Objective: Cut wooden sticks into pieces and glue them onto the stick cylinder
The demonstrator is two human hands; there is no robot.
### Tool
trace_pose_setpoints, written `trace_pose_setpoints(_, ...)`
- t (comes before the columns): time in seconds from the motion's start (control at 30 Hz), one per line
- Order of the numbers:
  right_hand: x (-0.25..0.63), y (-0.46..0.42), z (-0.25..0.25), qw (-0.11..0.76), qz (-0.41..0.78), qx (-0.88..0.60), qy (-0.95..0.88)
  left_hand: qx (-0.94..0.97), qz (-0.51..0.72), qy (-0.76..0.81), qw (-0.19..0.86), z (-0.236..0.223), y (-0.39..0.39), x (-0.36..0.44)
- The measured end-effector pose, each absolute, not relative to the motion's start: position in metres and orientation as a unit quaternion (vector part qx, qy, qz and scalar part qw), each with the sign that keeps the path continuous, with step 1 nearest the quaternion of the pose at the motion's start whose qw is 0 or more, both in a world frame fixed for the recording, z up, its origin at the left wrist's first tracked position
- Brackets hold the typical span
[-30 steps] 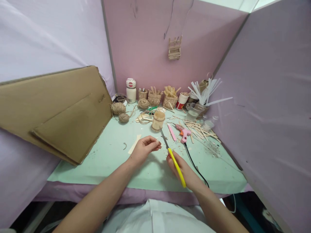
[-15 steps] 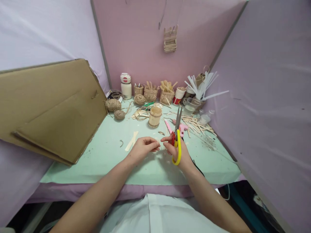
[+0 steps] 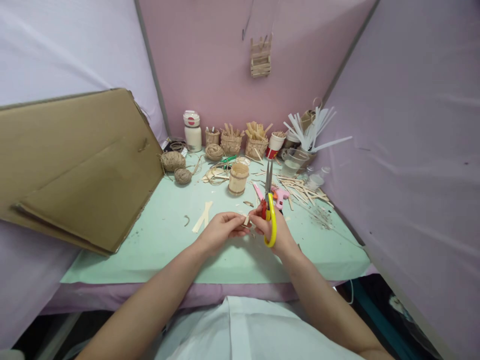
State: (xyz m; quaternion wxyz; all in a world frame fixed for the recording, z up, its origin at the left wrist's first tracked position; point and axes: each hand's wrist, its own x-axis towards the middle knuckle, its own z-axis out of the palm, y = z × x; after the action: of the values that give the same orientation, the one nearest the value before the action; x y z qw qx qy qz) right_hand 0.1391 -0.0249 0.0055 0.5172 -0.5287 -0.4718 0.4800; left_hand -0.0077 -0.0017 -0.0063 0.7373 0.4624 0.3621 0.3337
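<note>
Cup, strips on green table

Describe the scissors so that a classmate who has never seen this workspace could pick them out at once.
Start from the pale green tabletop in front of the pink back wall, then find the right hand over it. That hand holds the scissors, blades pointing toward that wall. Their bright yellow and red handles set them apart from the pink glue gun just beyond.

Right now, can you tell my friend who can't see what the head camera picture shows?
A person's left-hand grip pinches a small pale strip while the right-hand grip holds yellow-handled scissors over a green table. Beyond stand a small tan cup and, at the back, baskets of sticks.
</note>
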Motion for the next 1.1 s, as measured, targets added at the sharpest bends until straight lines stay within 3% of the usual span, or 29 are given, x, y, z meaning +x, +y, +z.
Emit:
trace_pose_setpoints(0.13, 0.140, -0.025, 0.005, 0.536, 0.546, -0.464, -0.446, 0.364, 0.252, 0.314, 0.840, -0.007, 0.001, -0.013)
trace_pose_setpoints(0.27, 0.139, -0.027, 0.005, 0.525, 0.549, -0.465, -0.456, 0.337, 0.220, 0.286, 0.870, -0.011, 0.004, -0.014)
trace_pose_setpoints(0.43, 0.141, -0.029, 0.005, 0.511, 0.486, -0.534, -0.467, 0.440, 0.345, 0.356, 0.749, -0.011, 0.002, -0.010)
trace_pose_setpoints(0.57, 0.145, -0.028, -0.001, 0.500, 0.446, -0.561, -0.486, 0.513, 0.362, 0.402, 0.667, -0.008, 0.000, -0.007)
trace_pose_setpoints(0.93, 0.140, -0.019, -0.001, 0.491, 0.401, -0.583, -0.509, 0.524, 0.351, 0.407, 0.661, -0.010, -0.002, -0.004)
trace_pose_setpoints(1.1, 0.149, -0.030, -0.002, 0.471, 0.433, -0.565, -0.521, 0.493, 0.388, 0.426, 0.652, -0.008, 0.000, -0.007)
